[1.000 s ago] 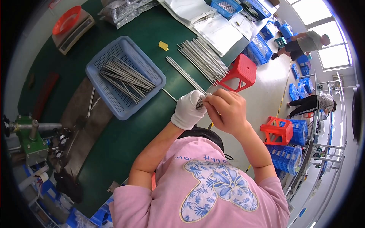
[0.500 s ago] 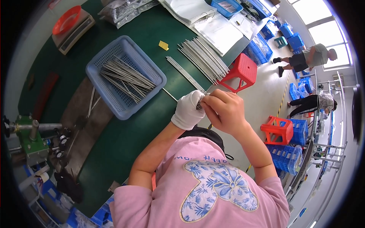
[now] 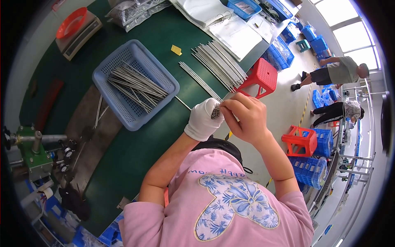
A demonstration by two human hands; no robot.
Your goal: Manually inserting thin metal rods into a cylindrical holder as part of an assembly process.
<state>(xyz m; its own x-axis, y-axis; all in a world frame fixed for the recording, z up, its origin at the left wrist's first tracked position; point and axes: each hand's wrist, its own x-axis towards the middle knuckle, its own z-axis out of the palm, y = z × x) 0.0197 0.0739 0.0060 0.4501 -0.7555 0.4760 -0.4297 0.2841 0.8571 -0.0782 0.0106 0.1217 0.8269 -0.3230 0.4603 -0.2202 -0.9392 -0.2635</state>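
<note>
My left hand (image 3: 203,120), in a white glove, is closed around a bundle of thin metal rods (image 3: 215,112); their packed ends show beside the thumb. One rod (image 3: 182,102) sticks out on the far side of the glove, toward the basket. My bare right hand (image 3: 246,117) pinches with thumb and forefinger right at the bundle's ends; what lies between the fingertips is too small to make out. Just beyond my hands, a few rods (image 3: 199,81) lie side by side on the green table (image 3: 158,142). A larger row of rods (image 3: 220,66) lies farther off.
A blue-grey perforated basket (image 3: 101,78) holds many loose rods, left of my hands. Farther back are a yellow folded card (image 3: 176,50), papers (image 3: 230,35) and a scale with an orange pan (image 3: 70,24). Red stools (image 3: 267,76) stand right of the table; two people are farther right.
My right fingertips have shifted slightly up and away from the glove, so more of the rod ends shows. The person in the background at the upper right has moved.
</note>
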